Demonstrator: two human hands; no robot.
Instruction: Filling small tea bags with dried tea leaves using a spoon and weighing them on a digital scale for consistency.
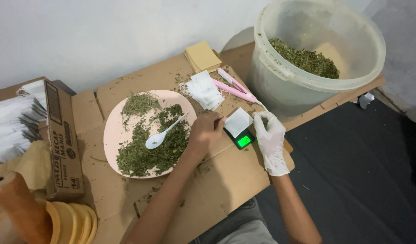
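Note:
My bare left hand (205, 131) pinches the left edge of a small white filter bag (238, 121) lying on a small black digital scale (242, 139) with a green lit display. My right hand (270, 138), in a white glove, touches the bag's right edge. Left of the hands, a pink plate (112, 135) holds dried green leaves (149, 149) and a white plastic spoon (159, 137). Behind the scale lies a pile of empty white filter bags (203, 89) and a pink handheld sealer (235, 86).
A big translucent bucket (280, 86) with dried leaves stands at the back right. A tan paper stack (202, 56) lies behind the bags. A brown carton (61, 135) with white packets sits left, with yellow discs (74, 221) and a wooden roller (18, 203) at the front left. Everything rests on flattened cardboard (226, 185).

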